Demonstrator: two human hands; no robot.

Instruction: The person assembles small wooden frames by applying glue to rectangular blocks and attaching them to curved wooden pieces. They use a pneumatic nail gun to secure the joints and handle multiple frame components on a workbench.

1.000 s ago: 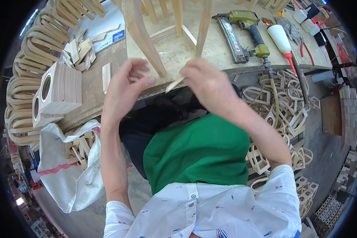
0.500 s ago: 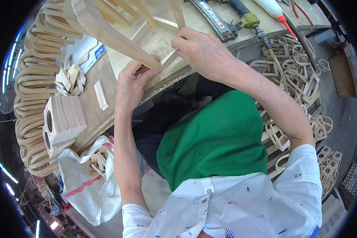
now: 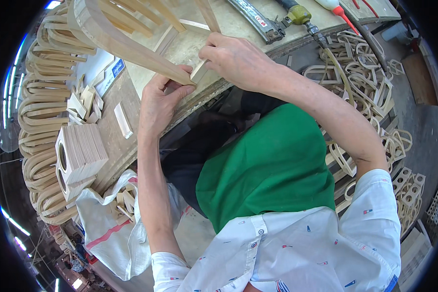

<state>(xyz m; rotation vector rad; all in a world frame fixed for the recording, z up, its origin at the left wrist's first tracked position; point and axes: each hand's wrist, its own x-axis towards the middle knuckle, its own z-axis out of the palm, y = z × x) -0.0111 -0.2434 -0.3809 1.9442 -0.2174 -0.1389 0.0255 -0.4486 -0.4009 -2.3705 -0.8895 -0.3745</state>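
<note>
A pale wooden frame with a bent U-shaped side (image 3: 131, 48) stands on the workbench in front of me. My left hand (image 3: 159, 102) pinches the near end of this curved side between thumb and fingers, close to the bench's front edge. A short flat wooden strip (image 3: 198, 71) lies between the frame's near ends. My right hand (image 3: 236, 62) is closed over the strip's far end, beside the frame's other upright (image 3: 208, 15). Its fingertips are partly hidden behind the hand.
Right of the frame lie a nail gun (image 3: 258, 22) and a yellow-green air tool (image 3: 298, 15) with its hose. Stacked bent pieces (image 3: 43, 112), scraps (image 3: 86, 103) and a plywood block pile (image 3: 85, 151) line the left. A white sack (image 3: 109, 233) hangs below.
The view has shifted slightly, so the bench appears a little farther up and left. Both hands keep nearly the same hold on the wood.
</note>
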